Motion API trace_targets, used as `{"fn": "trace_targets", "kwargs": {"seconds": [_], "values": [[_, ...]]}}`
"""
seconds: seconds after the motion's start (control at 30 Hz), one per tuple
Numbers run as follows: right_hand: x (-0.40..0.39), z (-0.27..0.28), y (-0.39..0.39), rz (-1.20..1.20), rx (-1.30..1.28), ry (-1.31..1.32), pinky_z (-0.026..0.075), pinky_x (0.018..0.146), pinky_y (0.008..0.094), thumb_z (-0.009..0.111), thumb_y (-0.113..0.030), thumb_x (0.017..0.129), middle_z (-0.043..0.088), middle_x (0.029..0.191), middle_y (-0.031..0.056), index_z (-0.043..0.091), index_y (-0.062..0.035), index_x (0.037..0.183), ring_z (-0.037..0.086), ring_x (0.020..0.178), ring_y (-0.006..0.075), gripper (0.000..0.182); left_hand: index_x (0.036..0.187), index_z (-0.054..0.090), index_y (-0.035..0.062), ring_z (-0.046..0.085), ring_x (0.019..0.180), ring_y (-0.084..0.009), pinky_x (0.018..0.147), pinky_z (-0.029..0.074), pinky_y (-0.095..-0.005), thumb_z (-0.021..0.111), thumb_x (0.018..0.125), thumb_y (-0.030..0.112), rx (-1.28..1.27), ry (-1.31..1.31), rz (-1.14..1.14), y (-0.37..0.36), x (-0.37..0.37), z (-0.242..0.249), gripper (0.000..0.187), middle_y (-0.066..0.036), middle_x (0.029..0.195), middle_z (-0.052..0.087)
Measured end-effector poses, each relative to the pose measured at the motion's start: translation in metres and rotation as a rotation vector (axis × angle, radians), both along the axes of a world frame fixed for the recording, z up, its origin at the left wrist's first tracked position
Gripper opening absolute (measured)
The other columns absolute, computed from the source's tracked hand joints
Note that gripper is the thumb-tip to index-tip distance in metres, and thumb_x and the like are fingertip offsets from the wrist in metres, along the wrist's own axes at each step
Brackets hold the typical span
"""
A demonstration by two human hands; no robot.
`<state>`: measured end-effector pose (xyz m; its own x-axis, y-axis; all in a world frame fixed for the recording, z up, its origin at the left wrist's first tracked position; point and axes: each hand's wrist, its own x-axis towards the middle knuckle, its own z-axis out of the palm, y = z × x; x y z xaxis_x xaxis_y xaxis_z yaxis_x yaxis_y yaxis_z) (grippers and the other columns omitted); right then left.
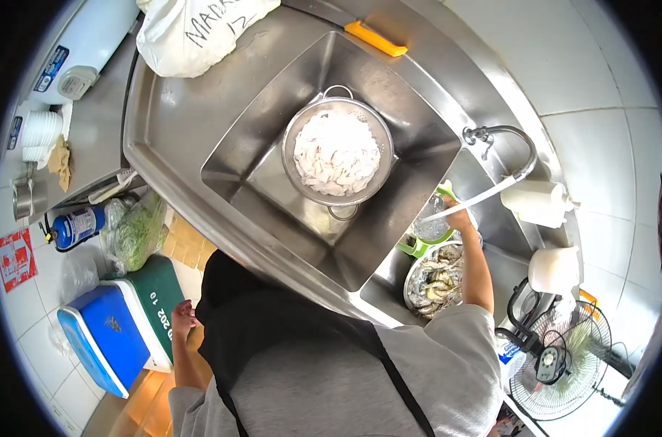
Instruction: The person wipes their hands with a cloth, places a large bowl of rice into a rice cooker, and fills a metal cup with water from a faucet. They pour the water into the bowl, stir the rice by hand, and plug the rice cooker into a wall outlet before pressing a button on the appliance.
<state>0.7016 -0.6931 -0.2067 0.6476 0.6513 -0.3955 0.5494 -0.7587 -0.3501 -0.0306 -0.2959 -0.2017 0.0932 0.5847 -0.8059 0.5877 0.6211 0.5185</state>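
My right hand (pixel 458 216) reaches over the right-hand basin, its fingers closed around the white hose (pixel 484 195) near its lower end. Below that end is a clear bowl-like vessel with a bright green rim and handles (pixel 416 247), partly covered by the hand. Close by, a round container holds grey, unpeeled shrimp (pixel 442 280). My left hand (pixel 184 318) hangs low at my side, away from the sink, fingers loosely bent with nothing visible in them. In the large left basin stands a metal colander (pixel 383 171) full of pale, peeled shrimp (pixel 337 153).
A curved metal tap (pixel 527 146) rises behind the right basin. A marked white bag (pixel 200 40) and a yellow-orange object (pixel 375 38) lie along the steel counter. A fan (pixel 560 360) stands at right; blue (pixel 105 339) and green (pixel 152 298) coolers are at left.
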Motion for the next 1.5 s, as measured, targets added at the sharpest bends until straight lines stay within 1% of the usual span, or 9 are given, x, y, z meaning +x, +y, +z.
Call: {"fn": "trace_targets", "kwargs": {"seconds": [0.13,0.33,0.8,0.83,0.93,0.97,1.07,1.23,1.5], "values": [[-0.008,0.062,-0.005,0.017,-0.015,-0.140,0.045,0.074,0.0441,0.043,-0.003,0.075,0.060,0.084,0.0218,0.055,-0.0041,0.108,0.058,0.082,0.0371,0.034,0.107,0.055,0.0125,0.053,0.051,-0.0109,0.043,0.042,-0.0242,0.047,0.089,0.026,0.043,0.178,-0.227,0.012,0.012,0.003,0.024,-0.003,0.075,0.057],[-0.031,0.171,0.009,-0.240,-0.065,0.084,0.050,0.056,0.0379,0.039,0.001,0.074,0.060,0.076,0.0230,0.053,-0.0019,0.110,0.061,0.058,0.0294,0.038,0.105,0.053,0.0080,0.052,0.048,-0.0120,0.038,0.038,-0.0211,0.048,0.088,0.021,0.007,0.089,-0.213,0.036,0.022,-0.007,0.022,-0.004,0.070,0.055],[-0.042,0.289,0.102,-0.021,0.025,0.067,0.050,0.048,0.0310,0.043,-0.002,0.079,0.060,0.073,0.0169,0.051,-0.0003,0.107,0.059,0.056,0.0210,0.029,0.106,0.054,0.0043,0.058,0.047,-0.0145,0.040,0.043,-0.0243,0.045,0.088,0.021,0.023,0.081,-0.292,0.083,0.040,-0.040,0.026,-0.009,0.069,0.061],[-0.029,0.274,0.103,0.166,0.158,-0.084,0.050,0.048,0.0306,0.045,-0.002,0.080,0.060,0.076,0.0167,0.051,0.0001,0.107,0.060,0.060,0.0228,0.028,0.106,0.054,0.0044,0.058,0.047,-0.0149,0.040,0.043,-0.0247,0.044,0.088,0.020,0.016,0.070,-0.285,0.088,0.036,-0.045,0.026,-0.010,0.069,0.061],[-0.056,0.319,0.181,-0.025,0.007,0.034,0.050,0.054,0.0321,0.048,-0.006,0.081,0.060,0.080,0.0160,0.050,-0.0001,0.108,0.061,0.067,0.0243,0.027,0.109,0.052,0.0054,0.059,0.048,-0.0172,0.040,0.044,-0.0270,0.044,0.089,0.021,0.009,0.060,-0.265,0.107,0.022,-0.050,0.027,-0.011,0.072,0.061],[-0.029,0.289,0.176,0.247,0.138,-0.169,0.050,0.062,0.0339,0.049,-0.009,0.082,0.060,0.080,0.0160,0.051,-0.0008,0.108,0.060,0.067,0.0239,0.027,0.109,0.051,0.0061,0.059,0.048,-0.0182,0.040,0.044,-0.0278,0.045,0.089,0.022,-0.008,0.055,-0.256,0.115,0.016,-0.055,0.027,-0.011,0.073,0.061],[-0.050,0.326,0.255,0.088,0.013,-0.008,0.048,0.068,0.0352,0.049,-0.009,0.083,0.060,0.079,0.0154,0.051,-0.0023,0.106,0.059,0.067,0.0238,0.025,0.107,0.052,0.0063,0.059,0.048,-0.0205,0.040,0.044,-0.0284,0.048,0.087,0.027,-0.023,-0.033,-0.231,0.146,-0.013,-0.080,0.029,-0.013,0.074,0.061],[-0.062,0.357,0.367,0.148,-0.024,-0.014,0.047,0.045,0.0286,0.048,-0.012,0.084,0.060,0.081,0.0136,0.050,-0.0038,0.107,0.057,0.063,0.0194,0.025,0.109,0.051,0.0053,0.059,0.050,-0.0208,0.042,0.043,-0.0284,0.047,0.087,0.024,-0.051,-0.017,-0.162,0.217,-0.034,-0.085,0.029,-0.013,0.074,0.061],[-0.089,0.424,0.558,0.098,0.073,0.167,0.045,0.041,0.0243,0.048,-0.015,0.085,0.058,0.080,0.0025,0.048,-0.0087,0.116,0.052,0.055,0.0082,0.031,0.107,0.051,0.0048,0.053,0.045,-0.0190,0.038,0.039,-0.0281,0.047,0.088,0.018,-0.088,-0.089,0.118,0.331,-0.077,-0.078,0.024,-0.014,0.071,0.058]]}}
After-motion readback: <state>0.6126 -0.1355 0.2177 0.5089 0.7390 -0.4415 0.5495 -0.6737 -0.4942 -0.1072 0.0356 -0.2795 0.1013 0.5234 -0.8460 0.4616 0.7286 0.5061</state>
